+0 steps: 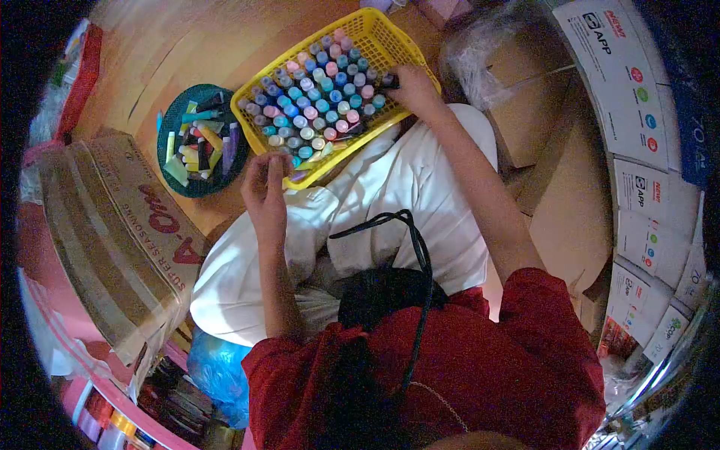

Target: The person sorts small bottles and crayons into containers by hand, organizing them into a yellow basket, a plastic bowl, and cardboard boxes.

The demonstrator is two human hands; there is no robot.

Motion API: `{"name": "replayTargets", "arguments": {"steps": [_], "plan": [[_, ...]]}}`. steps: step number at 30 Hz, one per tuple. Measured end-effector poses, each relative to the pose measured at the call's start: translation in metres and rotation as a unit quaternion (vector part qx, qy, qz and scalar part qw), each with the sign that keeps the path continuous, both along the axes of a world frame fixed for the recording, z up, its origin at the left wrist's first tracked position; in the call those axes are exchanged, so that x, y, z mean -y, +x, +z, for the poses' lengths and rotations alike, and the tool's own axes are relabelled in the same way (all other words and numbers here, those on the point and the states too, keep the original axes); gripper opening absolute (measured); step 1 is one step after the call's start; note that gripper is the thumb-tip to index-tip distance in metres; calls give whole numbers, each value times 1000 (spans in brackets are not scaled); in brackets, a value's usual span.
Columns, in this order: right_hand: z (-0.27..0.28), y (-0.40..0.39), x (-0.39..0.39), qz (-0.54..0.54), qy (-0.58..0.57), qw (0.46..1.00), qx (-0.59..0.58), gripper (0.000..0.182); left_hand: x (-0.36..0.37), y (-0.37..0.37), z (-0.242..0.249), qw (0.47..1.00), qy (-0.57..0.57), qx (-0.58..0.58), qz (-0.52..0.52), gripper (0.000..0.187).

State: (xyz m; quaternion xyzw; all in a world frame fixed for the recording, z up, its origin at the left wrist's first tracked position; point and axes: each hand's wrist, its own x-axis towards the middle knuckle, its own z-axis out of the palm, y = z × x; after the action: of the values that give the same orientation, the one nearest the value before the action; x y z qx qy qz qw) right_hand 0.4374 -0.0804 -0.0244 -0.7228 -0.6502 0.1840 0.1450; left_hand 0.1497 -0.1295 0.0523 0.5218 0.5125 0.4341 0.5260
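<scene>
A yellow plastic basket (395, 34) sits tilted in front of my crossed legs, with many markers (321, 88) standing upright in it, their caps grey, blue, teal and pink. At the basket's right side, my right hand (414, 88) pinches a dark-capped marker (390, 80) at the end of the rows. My left hand (266, 180) is by the near left corner of the basket, its fingers curled together; whatever they grip is hidden. Left of the basket, a round dark green basket (169, 112) contains loose yellow, purple, black and teal pieces (201, 146).
A brown carton (139, 225) lies at the left, near a blue plastic bag (217, 367). On the right are brown cardboard (566, 202) and stacked white APP boxes (619, 75). Clear plastic wrap (476, 64) lies beyond my right hand. The floor (165, 45) is wooden.
</scene>
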Motion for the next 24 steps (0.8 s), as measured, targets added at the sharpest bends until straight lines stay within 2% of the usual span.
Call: {"name": "replayTargets", "arguments": {"steps": [3,6,9,15,18,19,20,21,23,24], "plan": [[15,-10,1,-29,-45,998,16,39,1,3,1,1000,-12,-2,9,13],[5,-9,4,-14,36,999,5,34,1,2,1,1000,-10,-13,4,14],[-5,-8,4,-28,43,999,8,35,1,1,0,1000,-13,-22,4,14],[12,-11,5,-29,-50,998,-2,46,0,-3,-3,1000,-11,-14,2,16],[-19,1,4,4,-3,1000,-5,30,-2,-6,-2,999,-22,-26,1,17],[-30,6,-2,16,1,999,-41,32,-4,-10,-5,999,-21,-42,3,18],[3,-8,2,-43,-91,995,19,37,-7,-16,-5,1000,7,-21,-6,19],[-55,18,-5,38,-14,998,-40,37,-14,-22,2,998,-3,-62,1,20],[-36,14,-1,35,-53,998,28,37,-37,-47,-5,993,60,-89,43,21],[-43,17,-2,28,12,999,38,34,-46,-56,8,983,67,-140,100,22]]}}
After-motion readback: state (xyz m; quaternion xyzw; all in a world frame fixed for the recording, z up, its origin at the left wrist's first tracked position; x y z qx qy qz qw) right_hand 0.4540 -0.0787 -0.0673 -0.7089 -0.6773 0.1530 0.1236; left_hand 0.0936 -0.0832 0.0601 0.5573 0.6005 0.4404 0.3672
